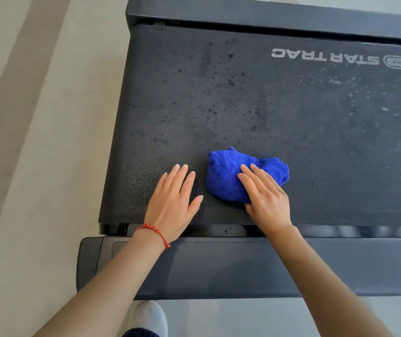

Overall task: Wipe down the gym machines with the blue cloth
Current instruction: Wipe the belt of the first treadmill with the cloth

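Observation:
A bunched blue cloth [228, 176] lies on the black treadmill belt [243, 105] near its close edge. My right hand [265, 200] presses flat on the cloth's right part, fingers straight and pointing up-left. My left hand [172, 200] rests flat on the bare belt just left of the cloth, a small gap between them, a red bead bracelet on its wrist. The belt is dusty and speckled, with white spots toward the right and a STAR TRAC logo [340, 59] at the far side.
The treadmill's dark side rail [219, 263] runs across below my wrists; another rail [267, 15] borders the far side. Pale floor [36, 142] lies to the left. A grey shoe tip [148, 317] shows at the bottom edge.

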`<state>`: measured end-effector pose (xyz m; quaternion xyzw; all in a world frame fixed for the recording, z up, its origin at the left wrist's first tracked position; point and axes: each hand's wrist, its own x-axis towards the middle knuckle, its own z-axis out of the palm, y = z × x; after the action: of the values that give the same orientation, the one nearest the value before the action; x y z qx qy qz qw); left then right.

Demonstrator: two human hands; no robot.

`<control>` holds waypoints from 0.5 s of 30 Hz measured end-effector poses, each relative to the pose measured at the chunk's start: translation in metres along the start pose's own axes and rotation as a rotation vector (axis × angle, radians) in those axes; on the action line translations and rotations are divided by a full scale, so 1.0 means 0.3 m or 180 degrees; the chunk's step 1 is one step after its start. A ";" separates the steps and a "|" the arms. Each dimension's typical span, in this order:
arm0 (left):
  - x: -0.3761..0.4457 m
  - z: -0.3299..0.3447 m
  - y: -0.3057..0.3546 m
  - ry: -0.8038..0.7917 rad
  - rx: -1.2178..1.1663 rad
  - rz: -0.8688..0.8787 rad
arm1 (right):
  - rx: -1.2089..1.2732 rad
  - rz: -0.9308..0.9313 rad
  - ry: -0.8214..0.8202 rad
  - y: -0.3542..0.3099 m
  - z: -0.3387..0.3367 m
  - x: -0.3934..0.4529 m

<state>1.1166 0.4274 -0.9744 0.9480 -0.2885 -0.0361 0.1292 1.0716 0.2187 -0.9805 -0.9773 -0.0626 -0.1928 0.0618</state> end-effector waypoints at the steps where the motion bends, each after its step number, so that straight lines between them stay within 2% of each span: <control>1: -0.003 0.008 -0.001 0.0014 0.0001 -0.0024 | -0.0022 -0.0078 0.0022 0.007 0.003 -0.015; 8: 0.017 0.049 -0.008 0.0274 0.0104 -0.0106 | -0.0444 -0.0352 0.0148 0.016 0.045 -0.029; 15: 0.043 0.070 -0.017 0.0455 0.0257 -0.0158 | -0.0743 -0.0236 0.0232 -0.024 0.104 0.015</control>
<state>1.1270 0.4196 -0.9959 0.9595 -0.2561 0.0401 0.1102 1.0861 0.2306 -1.0067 -0.9672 -0.0735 -0.2363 -0.0573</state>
